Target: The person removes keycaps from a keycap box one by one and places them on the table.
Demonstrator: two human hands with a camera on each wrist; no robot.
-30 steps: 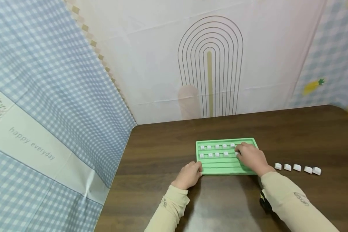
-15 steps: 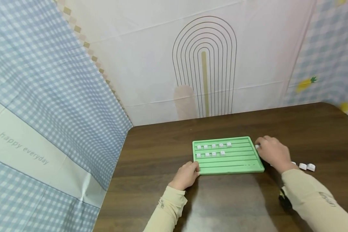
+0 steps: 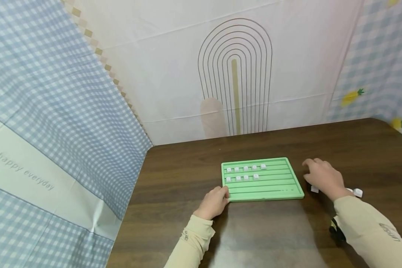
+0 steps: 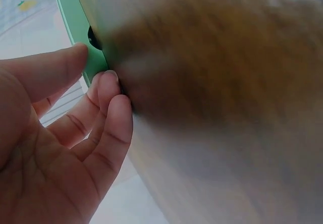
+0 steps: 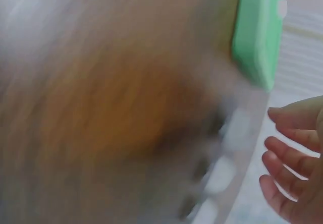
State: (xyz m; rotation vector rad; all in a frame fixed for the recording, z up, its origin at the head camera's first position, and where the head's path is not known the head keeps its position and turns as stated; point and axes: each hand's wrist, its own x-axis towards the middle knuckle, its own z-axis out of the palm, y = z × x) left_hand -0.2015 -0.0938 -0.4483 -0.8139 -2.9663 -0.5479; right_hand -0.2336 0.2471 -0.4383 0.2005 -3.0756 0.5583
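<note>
A light green ridged tray (image 3: 271,182) lies on the table. White keycaps stand in its two back rows, among them a back-row keycap (image 3: 262,166) and a second-row keycap (image 3: 256,176). My left hand (image 3: 212,203) holds the tray's front left corner; in the left wrist view its thumb and curled fingers (image 4: 120,118) meet the tray edge (image 4: 83,32). To the right of the tray hovers my right hand (image 3: 325,178), fingers parted, and the right wrist view shows nothing between them. A loose keycap (image 3: 314,189) lies beneath it on the table.
More loose keycaps, such as the end one (image 3: 357,192), lie to the right, partly hidden by the right hand and sleeve. The brown wooden table (image 3: 187,167) meets a patterned cloth backdrop (image 3: 174,93) at its back edge. A checked cloth hangs on the left.
My right hand has left the tray's second row, moved right past its edge to the loose keycaps, and its fingers have parted. The left hand keeps its place. The view has shifted slightly.
</note>
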